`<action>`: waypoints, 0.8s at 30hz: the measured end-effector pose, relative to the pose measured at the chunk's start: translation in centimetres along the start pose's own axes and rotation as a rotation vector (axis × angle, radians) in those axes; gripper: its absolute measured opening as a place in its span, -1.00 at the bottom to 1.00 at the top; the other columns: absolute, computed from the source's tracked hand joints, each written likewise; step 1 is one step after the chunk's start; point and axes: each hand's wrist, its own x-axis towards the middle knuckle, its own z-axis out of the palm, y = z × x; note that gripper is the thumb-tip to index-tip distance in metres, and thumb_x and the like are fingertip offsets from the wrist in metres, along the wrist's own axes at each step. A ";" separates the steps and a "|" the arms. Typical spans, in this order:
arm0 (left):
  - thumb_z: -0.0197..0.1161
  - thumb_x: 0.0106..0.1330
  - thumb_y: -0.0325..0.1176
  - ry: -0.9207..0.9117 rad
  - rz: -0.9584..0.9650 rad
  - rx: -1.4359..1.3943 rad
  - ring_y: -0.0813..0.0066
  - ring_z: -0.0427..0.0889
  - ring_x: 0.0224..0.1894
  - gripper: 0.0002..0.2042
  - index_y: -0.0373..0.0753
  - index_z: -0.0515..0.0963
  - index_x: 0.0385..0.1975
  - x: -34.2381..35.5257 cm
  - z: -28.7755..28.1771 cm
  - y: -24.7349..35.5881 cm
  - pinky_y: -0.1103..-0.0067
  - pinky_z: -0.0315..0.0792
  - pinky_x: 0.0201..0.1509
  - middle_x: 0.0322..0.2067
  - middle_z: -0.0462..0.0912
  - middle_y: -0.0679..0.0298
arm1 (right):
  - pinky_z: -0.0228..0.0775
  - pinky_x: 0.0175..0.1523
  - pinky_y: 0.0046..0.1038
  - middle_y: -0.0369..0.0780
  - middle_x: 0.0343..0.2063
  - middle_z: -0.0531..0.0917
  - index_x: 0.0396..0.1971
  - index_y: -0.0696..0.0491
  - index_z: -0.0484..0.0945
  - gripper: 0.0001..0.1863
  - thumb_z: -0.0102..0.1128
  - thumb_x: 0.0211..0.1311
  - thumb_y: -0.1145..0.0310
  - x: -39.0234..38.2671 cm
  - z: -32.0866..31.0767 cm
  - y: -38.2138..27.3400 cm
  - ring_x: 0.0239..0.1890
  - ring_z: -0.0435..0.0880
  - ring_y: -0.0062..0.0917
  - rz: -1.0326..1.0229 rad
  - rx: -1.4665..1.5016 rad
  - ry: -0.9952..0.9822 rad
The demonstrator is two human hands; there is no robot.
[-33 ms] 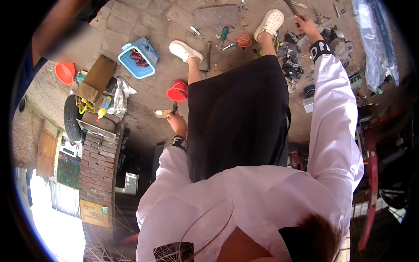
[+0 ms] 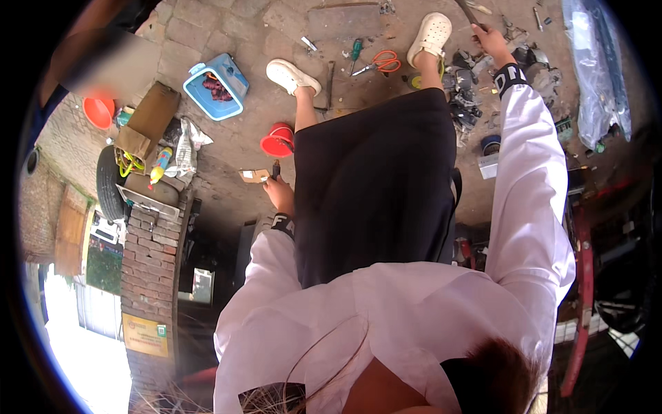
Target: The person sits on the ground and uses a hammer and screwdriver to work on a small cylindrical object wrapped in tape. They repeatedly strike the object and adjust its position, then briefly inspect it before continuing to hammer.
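Observation:
My left hand [image 2: 281,195] is closed round a short dark tool [image 2: 276,168], whose tip points away from me; its kind is unclear. It is close to a small red bucket [image 2: 278,140] and a flat piece of cardboard [image 2: 254,175]. Further out on the right, my right hand [image 2: 492,45] grips a long dark bar [image 2: 467,12] that runs out at the upper edge, its far end cut off. Below that hand lies a heap of grey metal parts [image 2: 463,90]. Between my shoes are orange-handled scissors [image 2: 386,61] and a green-handled screwdriver [image 2: 356,50].
A blue plastic basket [image 2: 241,96] stands at the left, near a cardboard box [image 2: 157,114], a red basin [image 2: 98,112] and a tyre [image 2: 110,183]. Clear plastic sheeting [image 2: 593,83] lies at the far right. Another person's arm [image 2: 58,90] shows at the upper left.
The view has shifted slightly, so the floor things at the left sit a little further left and higher. Both hands keep their grips.

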 end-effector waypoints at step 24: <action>-0.06 0.45 -0.12 -0.733 -0.213 -1.532 0.58 0.51 -0.33 -0.64 -0.28 0.43 0.00 -4.4 -15.1 20.1 0.63 0.40 -0.19 -0.28 0.50 0.38 | 0.31 0.02 -0.64 -0.30 -0.09 0.54 0.04 0.12 0.41 -0.69 -0.05 0.39 0.31 -37.5 20.8 -19.1 -0.05 0.49 -0.66 0.452 1.577 -0.597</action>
